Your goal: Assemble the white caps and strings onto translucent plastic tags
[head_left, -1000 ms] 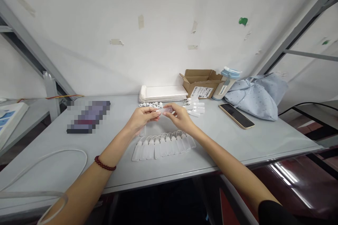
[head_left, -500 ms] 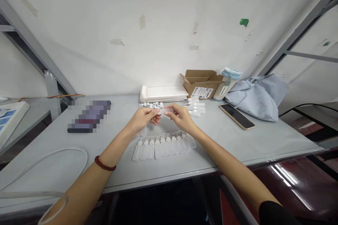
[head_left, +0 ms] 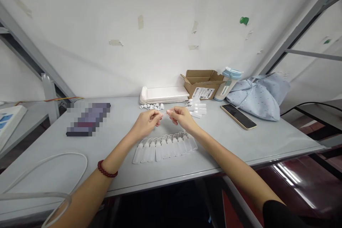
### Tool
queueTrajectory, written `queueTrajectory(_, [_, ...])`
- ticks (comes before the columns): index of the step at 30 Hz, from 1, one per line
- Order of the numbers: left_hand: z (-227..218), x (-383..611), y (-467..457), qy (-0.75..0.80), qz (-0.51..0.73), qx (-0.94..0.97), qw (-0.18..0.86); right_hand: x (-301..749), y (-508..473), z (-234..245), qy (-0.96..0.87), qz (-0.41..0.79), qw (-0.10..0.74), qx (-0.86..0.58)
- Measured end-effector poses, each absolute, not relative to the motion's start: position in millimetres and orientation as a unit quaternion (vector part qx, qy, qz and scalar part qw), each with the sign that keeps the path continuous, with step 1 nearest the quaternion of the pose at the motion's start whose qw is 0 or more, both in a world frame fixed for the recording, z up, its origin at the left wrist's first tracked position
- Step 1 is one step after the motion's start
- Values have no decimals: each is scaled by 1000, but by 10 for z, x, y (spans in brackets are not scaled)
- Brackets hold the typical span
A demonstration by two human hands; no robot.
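Above the grey table, my left hand (head_left: pixel 149 120) and my right hand (head_left: pixel 181 117) face each other with fingertips pinched. A thin, translucent piece (head_left: pixel 164 113) shows faintly in the narrow gap; the fingers hide most of it, so its kind is unclear. Just below the hands lies a row of several small translucent bottle-like pieces (head_left: pixel 162 149), with white tops and thin curved cords. Small white caps (head_left: pixel 153 107) are scattered behind my left hand. More translucent pieces with white tops (head_left: pixel 197 108) lie beyond my right hand.
Against the wall are a white stack (head_left: pixel 165 94), an open cardboard box (head_left: pixel 203 87) and a blue-lidded cup (head_left: pixel 227 83). A phone (head_left: pixel 238 116) and a light blue cloth bag (head_left: pixel 256 99) are at right. A white cable (head_left: pixel 84 160) loops at left.
My fingertips have closed into tighter pinches, and the wider translucent piece seen between them before is now mostly out of sight. The view has shifted slightly.
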State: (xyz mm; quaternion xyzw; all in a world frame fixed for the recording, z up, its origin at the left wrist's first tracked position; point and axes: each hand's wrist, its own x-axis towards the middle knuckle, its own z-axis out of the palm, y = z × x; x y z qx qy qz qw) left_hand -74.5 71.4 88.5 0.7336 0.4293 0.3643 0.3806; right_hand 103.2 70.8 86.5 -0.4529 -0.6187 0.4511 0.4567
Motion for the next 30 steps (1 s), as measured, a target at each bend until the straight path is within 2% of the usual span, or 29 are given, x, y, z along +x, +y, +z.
queueTrajectory(6, [908, -712, 677, 410, 378, 767, 318, 1020, 694, 867, -545, 549, 454, -442])
queueTrajectory(15, [881, -715, 745, 426, 406, 676, 444, 1020, 678, 900, -661, 378, 492, -421])
queueTrajectory(23, [914, -764, 753, 405, 383, 617, 556, 1034, 694, 878, -667, 379, 495, -409])
queueTrajectory(30, [946, -788, 735, 387, 377, 647, 538, 1056, 691, 883, -667, 395, 490, -399])
